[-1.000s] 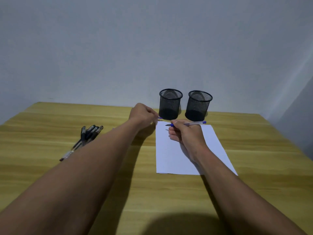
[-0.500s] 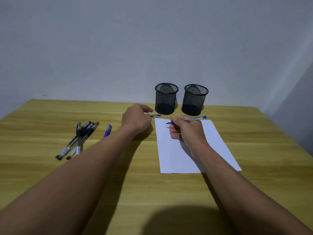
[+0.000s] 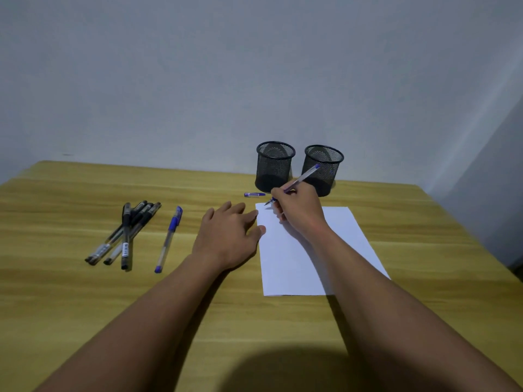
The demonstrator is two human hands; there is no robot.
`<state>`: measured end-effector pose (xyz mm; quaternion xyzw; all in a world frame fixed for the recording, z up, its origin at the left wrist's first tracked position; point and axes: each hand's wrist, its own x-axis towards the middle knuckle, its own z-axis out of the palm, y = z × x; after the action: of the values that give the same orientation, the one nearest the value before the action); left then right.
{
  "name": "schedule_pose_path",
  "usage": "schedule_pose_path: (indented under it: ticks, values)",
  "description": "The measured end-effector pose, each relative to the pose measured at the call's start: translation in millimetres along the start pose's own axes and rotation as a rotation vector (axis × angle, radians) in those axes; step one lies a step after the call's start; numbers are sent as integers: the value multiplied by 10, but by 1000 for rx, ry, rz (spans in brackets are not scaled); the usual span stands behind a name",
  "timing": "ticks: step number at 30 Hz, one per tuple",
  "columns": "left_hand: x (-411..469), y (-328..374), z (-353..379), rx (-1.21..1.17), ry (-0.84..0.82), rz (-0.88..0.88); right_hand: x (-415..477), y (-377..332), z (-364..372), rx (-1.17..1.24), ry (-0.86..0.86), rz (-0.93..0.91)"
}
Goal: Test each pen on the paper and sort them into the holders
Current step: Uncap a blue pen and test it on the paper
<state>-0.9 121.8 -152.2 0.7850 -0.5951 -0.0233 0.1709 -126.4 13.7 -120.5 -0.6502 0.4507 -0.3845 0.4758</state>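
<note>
- Your right hand grips a slim clear-barrelled blue pen in a writing pinch, its nib at the top left corner of the smooth white paper sheet, likely for a test stroke.
- Your left hand lies flat and relaxed, fingertips at the sheet's left edge, apparently steadying it.
- A small blue cap rests on the wood-grain table near a black wire-mesh cylindrical holder; a second mesh holder stands beside it.
- A bundle of black pens and a capped blue pen wait, untested.

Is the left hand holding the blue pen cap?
No, the blue pen cap lies on the table, and the left hand rests open beside the paper.
</note>
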Motion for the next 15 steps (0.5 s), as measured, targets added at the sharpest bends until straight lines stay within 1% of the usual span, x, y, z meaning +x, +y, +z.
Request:
schedule_pose_path:
  ticks: [3, 10, 15]
  values:
    - [-7, 17, 2, 0, -15, -8, 93, 117, 85, 2, 7, -12]
    - [-32, 60, -37, 15, -37, -26, 176, 259, 110, -103, -32, -90]
    - [-50, 54, -40, -2, -29, -30, 163, 267, 137, -80, 2, -112]
